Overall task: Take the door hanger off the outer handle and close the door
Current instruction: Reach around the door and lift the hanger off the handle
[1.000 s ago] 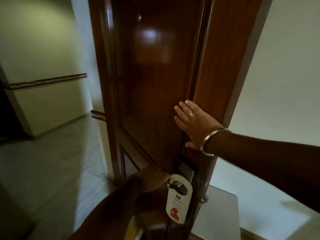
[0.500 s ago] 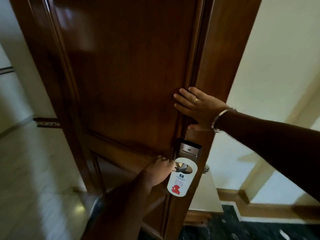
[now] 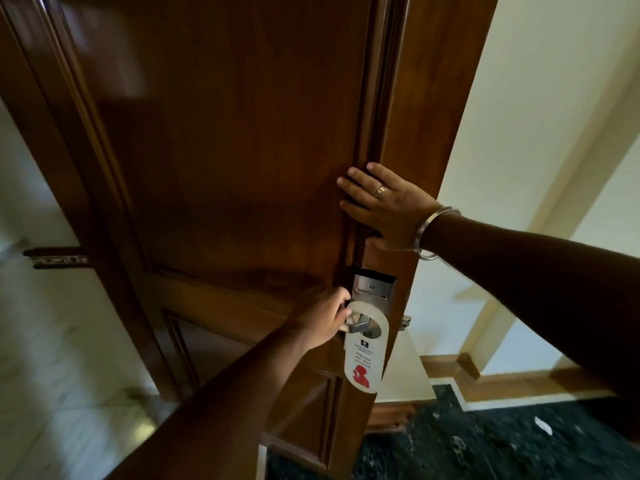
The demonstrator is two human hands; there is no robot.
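Observation:
A dark wooden door (image 3: 225, 168) stands open in front of me. A white door hanger (image 3: 363, 355) with red print hangs from the silver lever handle (image 3: 360, 325) under a metal lock plate (image 3: 372, 289). My left hand (image 3: 325, 320) is at the handle's left end, fingers curled around the lever and touching the hanger's upper edge. My right hand (image 3: 388, 206) lies flat with fingers spread on the door's edge above the lock, a ring and a metal bangle on it.
Pale corridor floor (image 3: 52, 393) lies to the left of the door. To the right are a cream wall (image 3: 536, 116), a wooden skirting board (image 3: 519, 379) and dark speckled flooring (image 3: 467, 438). The inner handle (image 3: 406, 320) pokes out behind the door's edge.
My left hand has come up from below and closed around the handle beside the hanger. The view has swung right, and the door fills more of it. My right hand stays on the edge.

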